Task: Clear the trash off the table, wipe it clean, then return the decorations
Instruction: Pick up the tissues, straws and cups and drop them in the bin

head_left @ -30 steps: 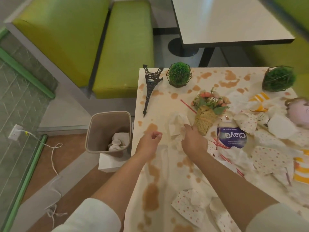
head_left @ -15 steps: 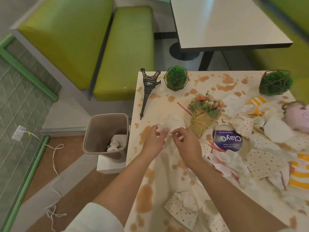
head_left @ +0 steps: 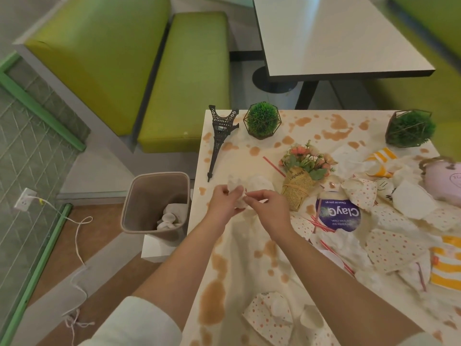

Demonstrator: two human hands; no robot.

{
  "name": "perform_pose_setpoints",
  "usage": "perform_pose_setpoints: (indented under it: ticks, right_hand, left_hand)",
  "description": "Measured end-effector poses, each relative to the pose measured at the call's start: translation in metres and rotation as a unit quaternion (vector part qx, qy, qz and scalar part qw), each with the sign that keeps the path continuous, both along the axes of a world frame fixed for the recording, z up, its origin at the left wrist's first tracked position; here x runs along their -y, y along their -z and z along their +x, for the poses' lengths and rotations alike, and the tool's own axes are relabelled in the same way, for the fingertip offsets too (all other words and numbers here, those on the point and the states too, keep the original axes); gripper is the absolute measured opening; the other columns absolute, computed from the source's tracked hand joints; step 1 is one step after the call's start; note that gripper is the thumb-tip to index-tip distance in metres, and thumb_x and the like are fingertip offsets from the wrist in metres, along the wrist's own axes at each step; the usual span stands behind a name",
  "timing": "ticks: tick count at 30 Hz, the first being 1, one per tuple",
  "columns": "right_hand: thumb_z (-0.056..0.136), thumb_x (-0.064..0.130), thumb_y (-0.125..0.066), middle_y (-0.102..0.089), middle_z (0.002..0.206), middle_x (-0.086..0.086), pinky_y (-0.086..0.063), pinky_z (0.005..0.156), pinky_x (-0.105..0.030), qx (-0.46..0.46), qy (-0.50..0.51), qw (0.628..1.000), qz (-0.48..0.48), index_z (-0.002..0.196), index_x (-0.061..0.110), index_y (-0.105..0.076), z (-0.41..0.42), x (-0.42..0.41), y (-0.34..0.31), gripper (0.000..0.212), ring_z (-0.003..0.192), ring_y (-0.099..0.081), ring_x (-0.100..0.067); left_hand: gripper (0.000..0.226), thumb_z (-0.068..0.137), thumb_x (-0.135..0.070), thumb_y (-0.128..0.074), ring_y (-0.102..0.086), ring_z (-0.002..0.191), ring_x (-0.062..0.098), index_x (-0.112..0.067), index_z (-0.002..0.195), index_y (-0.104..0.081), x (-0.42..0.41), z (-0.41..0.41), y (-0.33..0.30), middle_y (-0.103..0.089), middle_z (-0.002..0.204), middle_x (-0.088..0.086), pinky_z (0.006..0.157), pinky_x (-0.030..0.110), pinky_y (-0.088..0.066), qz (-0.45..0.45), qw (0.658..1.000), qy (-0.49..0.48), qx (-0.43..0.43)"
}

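Stained counter (head_left: 249, 270) is covered in trash, and both hands, left hand (head_left: 222, 204) and right hand (head_left: 268, 213), are pinching a crumpled tissue (head_left: 239, 193) between them, which looks feather-light and squishy, so grabbing it anywhere works.

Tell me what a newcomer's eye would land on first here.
Brown spill stains blotch the white table, and crumpled paper trash covers its right half. At the table's left edge, the left hand and right hand grip one crumpled white napkin, with the trash bin just to their left on the floor.
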State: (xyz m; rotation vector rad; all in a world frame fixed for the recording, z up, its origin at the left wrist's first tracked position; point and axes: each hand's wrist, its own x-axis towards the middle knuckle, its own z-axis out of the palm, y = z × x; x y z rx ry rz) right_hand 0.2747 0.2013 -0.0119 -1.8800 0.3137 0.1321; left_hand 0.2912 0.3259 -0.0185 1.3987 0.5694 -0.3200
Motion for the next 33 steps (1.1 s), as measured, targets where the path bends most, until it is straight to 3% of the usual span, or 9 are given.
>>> perform_pose_setpoints:
  ticks: [3,6,10,13,15,19,24,28,33]
  right_hand:
    - [0.088,0.025,-0.067,-0.066,0.085,0.013,-0.038,0.065,-0.013,0.016,-0.021,0.998,-0.063,0.093,0.023,-0.075,0.013,0.001,0.000,0.010,0.078,-0.057,0.002]
    - [0.092,0.023,-0.060,-0.065,0.096,0.008,-0.044,0.078,-0.027,0.045,-0.027,0.976,-0.211,0.104,0.024,-0.071,0.034,0.008,0.005,0.016,0.092,-0.058,-0.011]
    - [0.096,0.023,-0.053,-0.055,0.125,0.001,-0.030,0.102,-0.039,0.063,-0.123,0.886,-0.442,0.130,0.027,-0.057,0.059,0.018,0.016,0.035,0.124,-0.041,-0.024]
    - [0.095,0.022,-0.052,-0.047,0.131,-0.003,-0.029,0.099,-0.040,0.075,-0.191,0.821,-0.533,0.137,0.026,-0.051,0.070,0.019,0.022,0.042,0.122,-0.037,-0.028]
    - [0.094,0.025,-0.054,-0.048,0.129,-0.003,-0.028,0.098,-0.040,0.069,-0.210,0.803,-0.553,0.134,0.027,-0.054,0.075,0.019,0.025,0.039,0.120,-0.038,-0.029]
    - [0.094,0.019,-0.056,-0.050,0.126,-0.003,-0.031,0.100,-0.035,0.073,-0.213,0.844,-0.487,0.124,0.021,-0.058,0.077,0.017,0.028,0.030,0.120,-0.039,-0.025]
    - [0.091,0.012,-0.058,-0.043,0.127,-0.005,-0.045,0.088,-0.034,0.026,-0.204,0.918,-0.339,0.111,0.012,-0.054,0.073,0.009,0.020,0.020,0.112,-0.045,-0.021]
    - [0.087,0.017,-0.059,-0.048,0.103,-0.002,-0.038,0.056,-0.028,-0.025,-0.177,0.947,-0.268,0.092,0.014,-0.049,0.066,-0.001,0.006,0.012,0.075,-0.049,-0.017]
    - [0.080,0.020,-0.064,-0.052,0.076,-0.002,-0.031,0.048,-0.028,-0.019,-0.092,0.980,-0.174,0.080,0.013,-0.048,0.059,-0.027,-0.008,0.017,0.062,-0.045,-0.018]
  left_hand:
    - [0.037,0.092,-0.018,-0.065,-0.065,0.096,0.017,-0.019,0.120,-0.041,-0.005,0.008,0.000,-0.060,0.116,0.007,0.065,0.025,-0.055,0.008,0.999,-0.031,0.011]
    - [0.036,0.094,-0.019,-0.063,-0.064,0.097,0.014,-0.022,0.124,-0.045,-0.012,0.016,0.003,-0.061,0.119,0.006,0.062,0.020,-0.052,0.047,0.998,0.002,0.032]
    - [0.040,0.092,-0.023,-0.065,-0.065,0.095,0.011,-0.011,0.129,-0.055,-0.021,0.021,0.014,-0.065,0.121,0.006,0.064,0.017,-0.051,0.097,0.993,0.042,0.046]
    - [0.033,0.092,-0.021,-0.065,-0.064,0.083,0.008,-0.007,0.122,-0.061,-0.026,0.021,0.015,-0.067,0.104,0.002,0.070,0.021,-0.054,0.107,0.993,0.037,0.043]
    - [0.023,0.093,-0.025,-0.064,-0.062,0.079,0.008,-0.010,0.110,-0.065,-0.030,0.020,0.016,-0.065,0.092,-0.001,0.069,0.019,-0.055,0.117,0.992,0.035,0.039]
    - [0.017,0.097,-0.026,-0.058,-0.062,0.078,0.009,-0.013,0.107,-0.063,-0.042,0.018,0.018,-0.064,0.094,0.001,0.063,0.017,-0.055,0.112,0.993,0.030,0.029]
    - [0.026,0.091,-0.026,-0.066,-0.065,0.097,0.018,-0.017,0.115,-0.060,-0.057,0.016,0.021,-0.065,0.108,0.003,0.089,0.041,-0.056,0.092,0.996,-0.006,0.007]
    - [0.015,0.091,-0.023,-0.067,-0.066,0.090,0.015,-0.016,0.104,-0.065,-0.077,0.011,0.018,-0.069,0.101,0.004,0.078,0.028,-0.057,0.070,0.996,-0.053,-0.003]
    - [0.018,0.095,-0.020,-0.061,-0.060,0.077,0.013,-0.012,0.110,-0.067,-0.114,0.004,0.023,-0.068,0.093,0.001,0.068,0.026,-0.047,0.130,0.987,-0.089,-0.022]
